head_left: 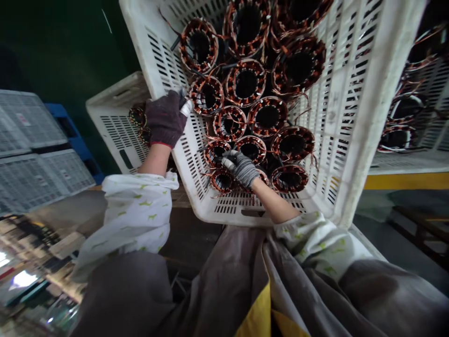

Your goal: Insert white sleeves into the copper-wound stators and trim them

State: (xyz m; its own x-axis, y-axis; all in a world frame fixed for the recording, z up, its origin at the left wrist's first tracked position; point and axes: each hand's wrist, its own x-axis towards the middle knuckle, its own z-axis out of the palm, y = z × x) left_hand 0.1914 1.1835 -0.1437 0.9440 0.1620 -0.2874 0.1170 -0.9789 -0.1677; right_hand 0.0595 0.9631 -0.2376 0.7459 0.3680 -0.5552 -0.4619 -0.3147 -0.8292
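My left hand (167, 118), in a dark purple glove with white tape on a finger, is closed at the left rim of a white slotted crate (188, 159). Its fingers wrap over that rim. My right hand (240, 166), in a grey striped glove with pale fingertips, reaches into the lower part of the crate. Its fingers are bent at the edge of a copper-wound ring (214, 150), and what they grip is too small to tell. Several more copper-wound rings fill the crate, such as a middle one (267, 116) and a lower right one (289, 179).
Behind my left hand stands another white crate (117, 124) with wound parts inside. Grey crates (31, 121) are stacked at the far left beside a blue one. At the right, a further crate of rings stands above a yellow beam (407, 180).
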